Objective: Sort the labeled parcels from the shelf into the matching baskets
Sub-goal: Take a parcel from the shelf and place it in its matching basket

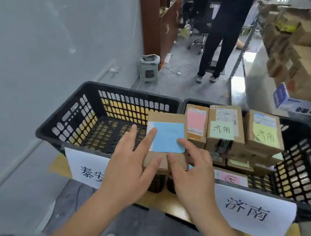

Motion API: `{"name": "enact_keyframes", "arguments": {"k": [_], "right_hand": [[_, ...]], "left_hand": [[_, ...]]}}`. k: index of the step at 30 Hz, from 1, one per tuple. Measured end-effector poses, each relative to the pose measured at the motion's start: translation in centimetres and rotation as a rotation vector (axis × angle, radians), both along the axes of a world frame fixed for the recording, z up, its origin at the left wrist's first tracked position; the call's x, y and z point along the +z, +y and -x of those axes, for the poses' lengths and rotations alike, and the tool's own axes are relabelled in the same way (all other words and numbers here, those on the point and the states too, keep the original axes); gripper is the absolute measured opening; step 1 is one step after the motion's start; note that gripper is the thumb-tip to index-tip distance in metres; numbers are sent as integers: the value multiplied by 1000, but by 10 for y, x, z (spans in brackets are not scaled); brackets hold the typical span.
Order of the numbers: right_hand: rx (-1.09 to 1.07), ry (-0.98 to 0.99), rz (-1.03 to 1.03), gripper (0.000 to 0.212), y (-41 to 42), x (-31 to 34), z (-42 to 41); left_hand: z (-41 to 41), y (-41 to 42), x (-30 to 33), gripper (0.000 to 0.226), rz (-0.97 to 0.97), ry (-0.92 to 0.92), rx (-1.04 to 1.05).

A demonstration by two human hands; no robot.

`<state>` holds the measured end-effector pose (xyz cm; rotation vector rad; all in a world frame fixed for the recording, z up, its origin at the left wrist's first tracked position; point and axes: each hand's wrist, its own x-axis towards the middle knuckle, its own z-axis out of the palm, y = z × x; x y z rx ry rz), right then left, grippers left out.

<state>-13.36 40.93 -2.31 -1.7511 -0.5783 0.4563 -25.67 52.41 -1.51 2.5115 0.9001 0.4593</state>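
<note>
Sorting step in hand: a brown cardboard parcel with a pale blue paper label [168, 138] was held above the seam between two baskets, its destination apparently being checked.
Parcel position: over the right end of the black perforated plastic basket on the left [70, 116], just beside the black perforated plastic basket on the right [304, 152].
Label writing: too faint to be read.
Left hand [132, 165]: fingers straight and spread, forefinger laid on the blue label, thumb against the parcel's near edge.
Right hand [193, 170]: forefinger on the label's right edge, thumb pressed on the parcel's top; remaining fingers curled beside it, their hold not clear.
Left basket contents: none seen; a white paper sign with handwritten characters [86, 168] hung on its front.
Right basket contents: stacked brown cardboard parcels with green and pink labels [224, 129]; a white paper sign reading 济南 [252, 210] on its front.
Next move, judged: label to be matched to a sign, then the parcel lowered into that basket and released flat.
Shelf: blurred cardboard boxes on a rack at right [310, 57].
</note>
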Motion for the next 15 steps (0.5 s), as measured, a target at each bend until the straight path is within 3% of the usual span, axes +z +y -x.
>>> {"name": "enact_keyframes", "arguments": {"k": [15], "right_hand": [[30,-29,89,36,236,-15,125]], "left_hand": [[144,238,-12,61,-54,136,104]]}}
